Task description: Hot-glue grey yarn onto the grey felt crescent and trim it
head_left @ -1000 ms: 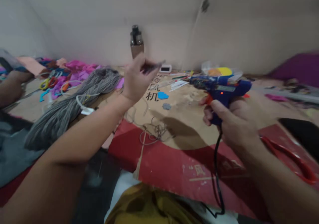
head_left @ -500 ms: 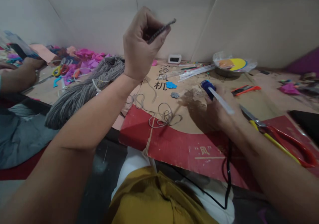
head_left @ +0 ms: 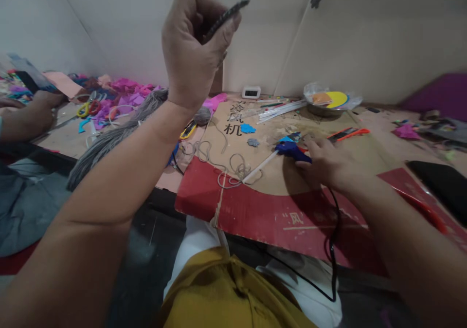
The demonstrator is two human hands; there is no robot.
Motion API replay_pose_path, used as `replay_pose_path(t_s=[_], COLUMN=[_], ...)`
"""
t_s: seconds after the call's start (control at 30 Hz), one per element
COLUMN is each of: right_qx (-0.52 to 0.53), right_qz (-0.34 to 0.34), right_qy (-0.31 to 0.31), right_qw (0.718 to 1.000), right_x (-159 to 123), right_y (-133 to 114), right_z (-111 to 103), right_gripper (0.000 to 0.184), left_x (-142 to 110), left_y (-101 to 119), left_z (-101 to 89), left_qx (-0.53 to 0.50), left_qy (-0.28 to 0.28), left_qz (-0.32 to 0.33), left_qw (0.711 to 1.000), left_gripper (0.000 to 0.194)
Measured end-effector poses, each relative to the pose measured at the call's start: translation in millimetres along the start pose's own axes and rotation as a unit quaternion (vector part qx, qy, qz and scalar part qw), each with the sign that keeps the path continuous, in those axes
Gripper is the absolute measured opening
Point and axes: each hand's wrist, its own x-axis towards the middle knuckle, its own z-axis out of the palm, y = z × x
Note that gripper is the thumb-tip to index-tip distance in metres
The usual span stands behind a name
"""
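My left hand (head_left: 197, 45) is raised in front of the wall, its fingers closed round a dark grey braided cord (head_left: 229, 15) whose end sticks out past the thumb. Low over the cardboard (head_left: 219, 148), my right hand (head_left: 324, 160) has its thumb and fingers about the handle end of a blue glue gun (head_left: 290, 150). From the gun's rear a white glue stick (head_left: 260, 167) points down to the left. Just left of the gun are a blue cloud-shaped piece (head_left: 248, 128), a small grey piece (head_left: 253, 142) and loose grey cord (head_left: 239, 165).
A bundle of grey yarn (head_left: 120, 133) lies left, near pink scraps (head_left: 126, 84) and another person's hand (head_left: 44, 109). Behind are white sticks (head_left: 280, 111), a small digital clock (head_left: 251, 92) and a metal bowl (head_left: 326, 110). An orange cutter (head_left: 348, 134) and black phone (head_left: 440, 184) lie right.
My left hand has risen and shifted left with the cord. My right hand has lowered the glue gun, which has turned so that its glue stick points left.
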Motion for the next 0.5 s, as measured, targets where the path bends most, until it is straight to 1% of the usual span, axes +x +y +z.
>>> replay_pose_path(t_s=[0.03,0.07,0.13,0.17,0.2,0.23,0.27,0.3,0.33,0.37,0.4,0.43,0.47,0.5], right_qx=[0.005,0.018,0.078,0.123,0.171,0.199,0.203,0.190,0.171,0.151,0.129,0.114,0.105,0.101], right_qz=[0.012,0.011,-0.031,-0.079,-0.149,-0.216,-0.254,-0.278,-0.295,-0.310,-0.323,-0.324,-0.319,-0.315], right_qy=[0.001,0.017,0.079,0.097,0.090,0.070,0.059,0.048,0.046,0.047,0.046,0.042,0.033,0.024], right_qw=[1.000,1.000,0.993,0.984,0.970,0.953,0.944,0.940,0.939,0.937,0.936,0.938,0.941,0.944], right_x=[-6.9,-15.6,-36.8,-48.2,-59.3,-69.5,-78.2,-85.1,-89.9,-92.7,-93.7,-93.2,-91.9,-89.9], right_y=[-4.5,-13.1,-42.9,-63.3,-86.0,-109.7,-132.8,-154.2,-172.7,-187.7,-198.8,-206.2,-210.2,-211.6], right_z=[-12.4,-26.4,-53.9,-64.8,-72.2,-75.5,-74.6,-70.2,-63.2,-55.0,-47.1,-40.7,-36.6,-35.1], right_gripper=[0.039,0.039,0.039,0.039,0.040,0.044,0.055,0.062,0.065,0.060,0.054,0.052,0.051,0.049], left_x=[4.1,8.0,14.1,15.9,16.8,16.8,15.9,14.3,12.3,10.0,7.7,5.7,4.0,2.8], left_y=[-0.8,-1.7,-3.8,-4.9,-5.8,-6.5,-7.1,-7.4,-7.7,-7.9,-8.1,-8.4,-8.6,-8.4], left_z=[-2.4,-4.9,-9.4,-10.9,-11.7,-11.9,-11.5,-10.6,-9.5,-8.1,-6.7,-5.2,-3.7,-2.2], left_qx=[-0.010,-0.017,-0.035,-0.041,-0.042,-0.041,-0.034,-0.028,-0.031,-0.024,-0.019,-0.017,-0.014,-0.019], left_qy=[-0.014,-0.025,-0.029,-0.034,-0.043,-0.036,-0.045,-0.046,-0.046,-0.034,-0.028,-0.034,-0.056,-0.035], left_qz=[0.015,0.032,0.038,0.034,0.035,0.042,0.055,0.058,0.061,0.047,0.033,0.019,0.002,0.004], left_qw=[1.000,0.999,0.998,0.998,0.998,0.998,0.997,0.997,0.997,0.998,0.999,0.999,0.998,0.999], left_gripper=[0.022,0.022,0.022,0.021,0.021,0.020,0.018,0.018,0.019,0.020,0.020,0.018,0.017,0.022])
